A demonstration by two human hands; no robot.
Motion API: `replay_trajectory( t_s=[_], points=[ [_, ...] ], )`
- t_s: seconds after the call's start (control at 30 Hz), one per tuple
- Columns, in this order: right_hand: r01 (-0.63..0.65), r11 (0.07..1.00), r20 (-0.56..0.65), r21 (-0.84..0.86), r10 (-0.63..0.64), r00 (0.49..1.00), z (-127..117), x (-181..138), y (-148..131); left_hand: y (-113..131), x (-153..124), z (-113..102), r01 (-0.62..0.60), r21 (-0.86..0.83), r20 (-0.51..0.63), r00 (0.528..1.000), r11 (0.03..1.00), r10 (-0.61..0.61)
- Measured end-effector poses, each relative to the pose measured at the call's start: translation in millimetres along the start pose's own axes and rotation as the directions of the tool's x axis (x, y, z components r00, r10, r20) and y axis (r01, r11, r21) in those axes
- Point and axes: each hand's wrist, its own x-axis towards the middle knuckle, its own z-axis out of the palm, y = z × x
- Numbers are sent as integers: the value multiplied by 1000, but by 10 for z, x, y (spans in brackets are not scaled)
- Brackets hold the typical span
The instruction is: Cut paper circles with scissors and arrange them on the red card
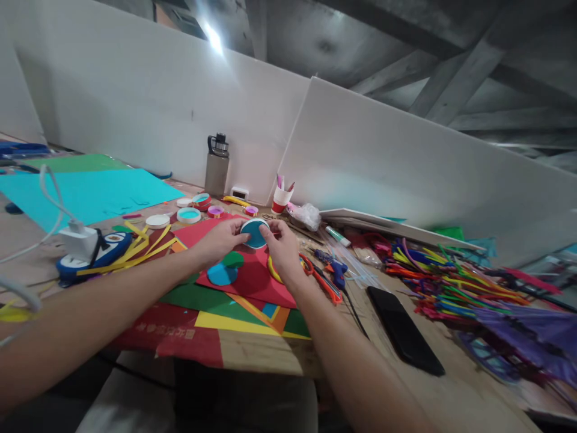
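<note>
Between my two hands, a round white-rimmed piece with a teal disc face [254, 233] is held up above the red paper [256, 282]. My left hand [228, 236] grips its left edge, thumb on the teal face. On the opposite edge my right hand [280, 243] holds it with thumb and fingers. Below lie a light blue paper disc [222, 274] and a green paper disc [233, 260]. A yellow ring-like piece [273, 270] shows partly beside my right wrist. Orange-handled scissors [322, 279] rest to the right of it.
Small round white tubs with blue [188, 215] and a white disc [157, 222] stand behind yellow strips [146, 243]. A bottle [217, 168] and a red-white cup [282, 199] are at the back. Rightward lie a glue gun [336, 269], a phone [403, 328] and pipe cleaners [451, 282].
</note>
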Motion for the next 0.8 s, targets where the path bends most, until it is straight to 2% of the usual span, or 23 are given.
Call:
replay_trajectory(
  t_s=[0.07, 0.23, 0.4, 0.47, 0.63, 0.8],
  points=[
    [-16, 1000, 36, -17, 17, 999, 3, 1, 12, -3, -9, 13, 11, -28, 4, 1000, 1000, -11],
    [-38, 997, 27, -71, 40, 999, 17, -4, 47, 23, -30, 33, 26, -25, -9, 1000, 999, -26],
    [-142, 983, 132, 116, 127, 983, 15, 8, 84, 15, -17, 12, 155, -59, -49, 986, 986, -158],
    [-159, 972, 136, 171, 137, 981, 5, 7, 95, 11, -10, 4, 184, -105, -72, 979, 977, -192],
    [-142, 980, 107, 142, 128, 986, -17, 3, 131, 25, -2, -6, 154, -266, -39, 985, 951, -170],
    [-84, 985, 78, 149, 73, 994, -15, -15, 133, 13, -4, 8, 217, -321, 15, 974, 922, -224]
  ],
)
